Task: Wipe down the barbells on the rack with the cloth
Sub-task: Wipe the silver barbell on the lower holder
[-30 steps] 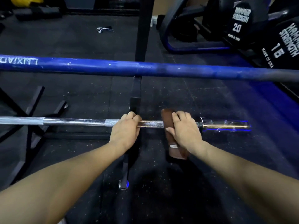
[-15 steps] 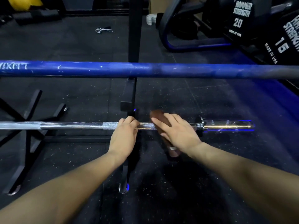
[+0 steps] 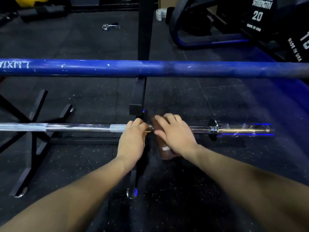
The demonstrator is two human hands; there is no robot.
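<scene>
Gripping silver barbell [image 3: 75, 127] on low rack with left hand [image 3: 132, 139]; right hand [image 3: 175, 134] wrapping soft brown cloth [image 3: 164, 154] round shaft just right. Likely heavy, stiff, knurled: steadying near centre.

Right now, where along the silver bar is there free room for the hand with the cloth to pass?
Free: silver barbell leftward of left hand, and the short stretch between right hand and collar. Crowded: the middle, where both hands, brown cloth and rack post meet.
</scene>
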